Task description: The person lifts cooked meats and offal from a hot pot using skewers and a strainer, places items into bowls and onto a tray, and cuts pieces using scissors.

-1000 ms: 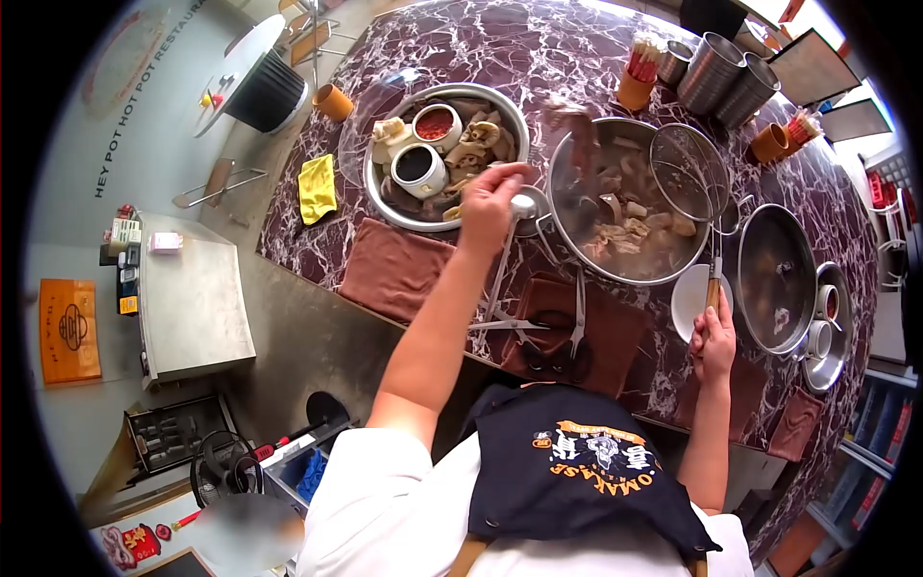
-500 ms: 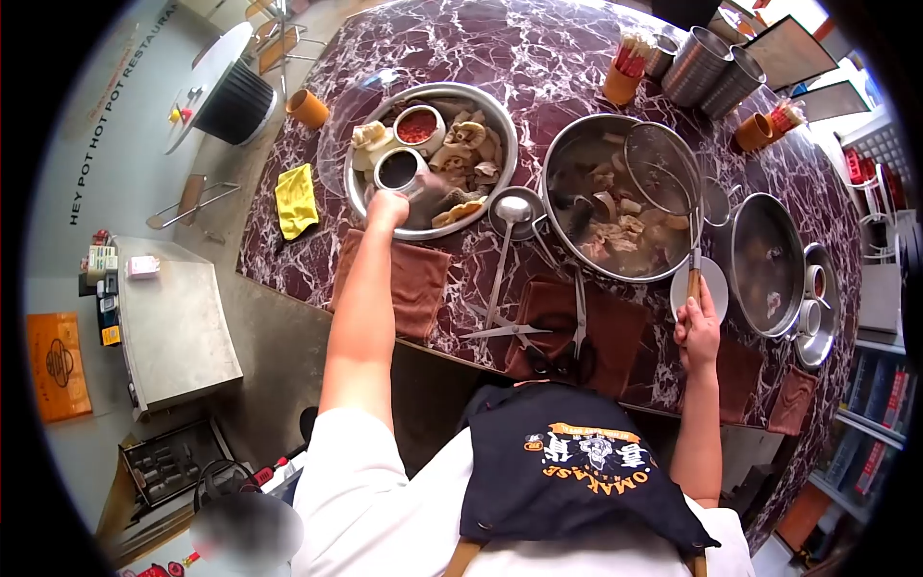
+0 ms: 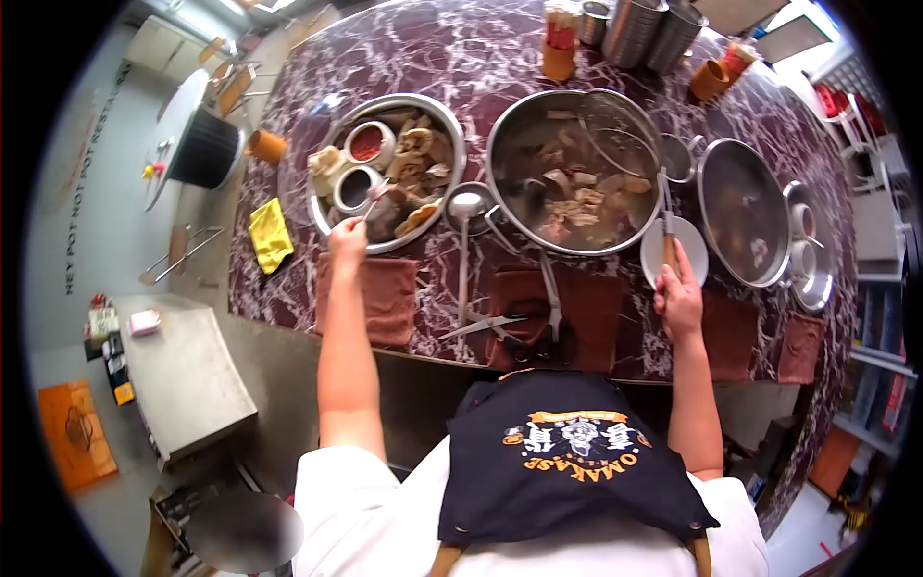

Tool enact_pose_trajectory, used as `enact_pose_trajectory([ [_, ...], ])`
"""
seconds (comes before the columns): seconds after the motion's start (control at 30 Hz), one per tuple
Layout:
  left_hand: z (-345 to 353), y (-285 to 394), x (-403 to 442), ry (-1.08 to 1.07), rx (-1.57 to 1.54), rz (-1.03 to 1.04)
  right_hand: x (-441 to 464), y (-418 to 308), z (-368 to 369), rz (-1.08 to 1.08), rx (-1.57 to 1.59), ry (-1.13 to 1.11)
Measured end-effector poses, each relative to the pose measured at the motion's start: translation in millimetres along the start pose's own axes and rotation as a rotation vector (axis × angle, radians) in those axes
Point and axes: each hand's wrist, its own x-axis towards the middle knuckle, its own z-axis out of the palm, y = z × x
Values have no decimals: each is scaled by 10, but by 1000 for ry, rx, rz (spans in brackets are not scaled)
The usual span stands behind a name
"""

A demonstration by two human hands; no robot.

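Observation:
My left hand (image 3: 348, 240) is closed at the near rim of a steel basin (image 3: 456, 144), fingertips pinched. A thin pale shape rises from them beside a cup of dark sauce (image 3: 356, 189); I cannot make out what it is. A cup of red sauce (image 3: 369, 143) and cooked meat pieces (image 3: 423, 152) share the basin. My right hand (image 3: 680, 296) grips the wooden handle of a mesh skimmer (image 3: 668, 226), above a white plate (image 3: 694, 258). The skimmer's round head lies at the right side of a big pot (image 3: 494, 183) holding broth and meat pieces (image 3: 582, 207).
A ladle (image 3: 464, 260) rests between basin and pot. Scissors (image 3: 524, 338) and brown cloths (image 3: 591, 313) lie near the front edge. A second pot (image 3: 740, 216) and a steel tray (image 3: 812, 288) stand right. A yellow cloth (image 3: 271, 236) lies left; steel canisters (image 3: 635, 34) stand behind.
The whole view has shifted, so the tabletop things appear further left. My left hand has drawn back slightly from the dark sauce cup. My right hand keeps its grip on the skimmer.

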Motion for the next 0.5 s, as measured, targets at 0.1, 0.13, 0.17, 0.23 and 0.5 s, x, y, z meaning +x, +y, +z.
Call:
enact_pose_trajectory([
  [0.1, 23, 176, -60, 131, 185, -3, 3, 23, -30, 1, 20, -25],
  [0.13, 53, 146, 6, 104, 258, -12, -18, -12, -29, 15, 19, -43],
  [0.17, 75, 216, -26, 70, 327, -23, -42, 11, -51, 22, 15, -48],
  [0.23, 49, 406, 3, 22, 420, -103, 11, 6, -91, 5, -14, -58],
  [0.5, -62, 792, -160, -74, 602, -185, -58, -62, -54, -42, -30, -83],
])
